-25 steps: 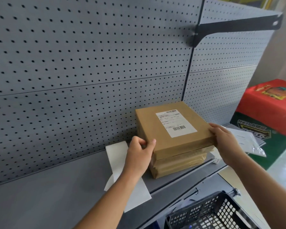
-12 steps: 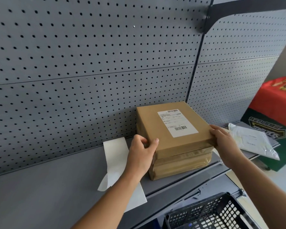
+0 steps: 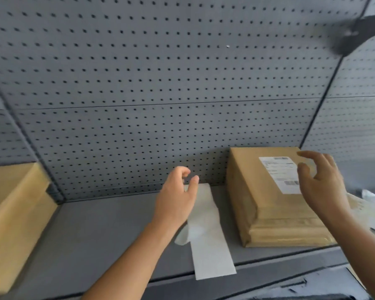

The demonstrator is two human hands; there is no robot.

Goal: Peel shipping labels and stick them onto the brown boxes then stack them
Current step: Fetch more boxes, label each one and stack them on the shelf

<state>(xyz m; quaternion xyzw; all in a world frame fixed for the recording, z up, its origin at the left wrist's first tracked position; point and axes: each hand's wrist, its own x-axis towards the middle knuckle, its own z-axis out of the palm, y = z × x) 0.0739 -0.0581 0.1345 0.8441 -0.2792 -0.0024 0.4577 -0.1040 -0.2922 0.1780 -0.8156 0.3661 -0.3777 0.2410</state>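
Fingers [image 3: 312, 155] loose near stacked boxes [image 3: 258, 202]

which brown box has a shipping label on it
The top box of the stack on the right, by the right hand: a white label with barcodes sits on its upper face. The brown box at the left edge shows no label.

On the shelf [image 3: 95, 230], a stack of boxes [image 3: 268, 213] sits at the right, before the pegboard [image 3: 160, 83], a shipping label [image 3: 277, 172] on its top. Just left of it lies a paper strip [image 3: 208, 234], overhanging the near edge. Another box [image 3: 11, 224] sits far left.
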